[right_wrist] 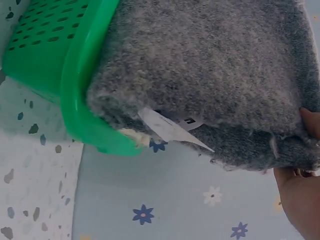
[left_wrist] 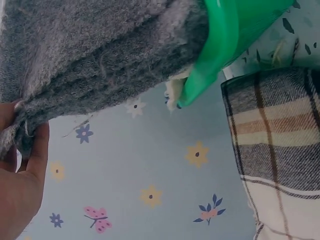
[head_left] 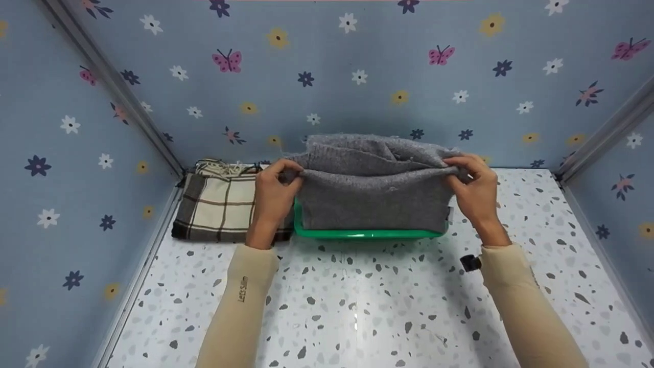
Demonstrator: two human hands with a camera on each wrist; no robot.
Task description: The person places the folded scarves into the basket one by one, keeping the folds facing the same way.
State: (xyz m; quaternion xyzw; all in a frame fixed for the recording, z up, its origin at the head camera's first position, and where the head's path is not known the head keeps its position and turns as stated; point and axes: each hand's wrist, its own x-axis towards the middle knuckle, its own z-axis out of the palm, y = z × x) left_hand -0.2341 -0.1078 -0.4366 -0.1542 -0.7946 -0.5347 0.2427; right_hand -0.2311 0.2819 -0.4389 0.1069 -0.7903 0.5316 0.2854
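A folded grey woolly cloth [head_left: 375, 204] stands partly raised over a green plastic basket [head_left: 368, 234], its lower part at the basket's rim. My left hand [head_left: 276, 197] pinches the cloth's upper left corner between thumb and fingers. At the upper right corner my right hand [head_left: 475, 191] pinches it in the same way. In the right wrist view a white label [right_wrist: 170, 131] sticks out from the layered edge of the cloth, beside the green basket [right_wrist: 75, 90]. Something pale, too little seen to name, shows under the cloth at the rim in both wrist views.
A folded plaid cloth [head_left: 219, 204] with fringes lies left of the basket on the speckled white table [head_left: 357, 301]. Blue flowered walls [head_left: 327, 66] stand behind and at both sides. A small black object [head_left: 470, 262] sits at the right sleeve's cuff.
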